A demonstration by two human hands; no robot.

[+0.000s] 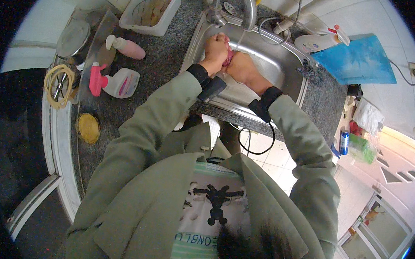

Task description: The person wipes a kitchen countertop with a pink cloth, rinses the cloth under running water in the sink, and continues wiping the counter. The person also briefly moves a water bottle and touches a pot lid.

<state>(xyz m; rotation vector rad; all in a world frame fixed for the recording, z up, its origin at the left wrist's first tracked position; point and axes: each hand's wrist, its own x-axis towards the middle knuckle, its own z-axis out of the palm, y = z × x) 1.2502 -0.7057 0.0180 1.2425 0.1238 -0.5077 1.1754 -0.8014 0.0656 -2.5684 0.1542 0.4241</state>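
Note:
My left hand (216,50) and my right hand (245,68) meet over the stainless steel sink (286,81). Both are closed around a small dark pink item (228,58), perhaps a cloth; the fingers hide most of it, so its kind is unclear. Above them curves the metal faucet spout (250,13), from which a thin stream of water (240,39) falls beside my right hand. A black band with a dark block sits on each wrist.
A metal tap (216,16) rises at the sink's back edge. Leftward on the granite counter (158,64) are a white plastic tub (147,29), a pink pump bottle (130,48), a spray bottle (122,83) and a yellow sponge (89,128). A blue board (358,60) leans at the right.

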